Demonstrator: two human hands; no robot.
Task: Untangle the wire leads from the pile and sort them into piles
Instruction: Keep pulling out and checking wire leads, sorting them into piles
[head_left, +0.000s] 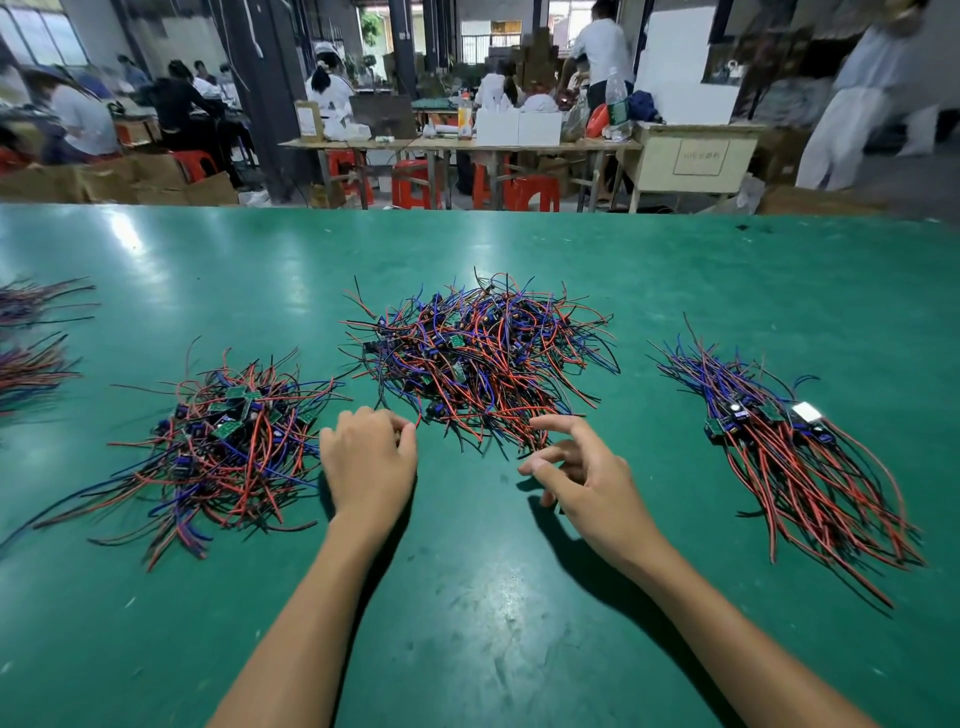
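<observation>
Green counter (519, 597). Tangled pile (480, 358) of wire leads, centre: large, unsorted. Sorted bundle (789, 452), right: leads aligned. Looser heap (223, 441), left. Left hand (369, 460): fingers curled, pinch on wire uncertain. Right hand (582, 475): grip spread, empty. Estimate: roughly half remaining.

**Open lanes between wire piles**

Bare green table (467, 597) fills the lower centre of the frame and a wide band along the top. The tangled centre pile (478, 358) blocks the middle; a left pile (223, 441) and right pile (789, 447) flank it, with narrow green gaps between. Two small bundles (31, 338) crowd the left edge.
</observation>
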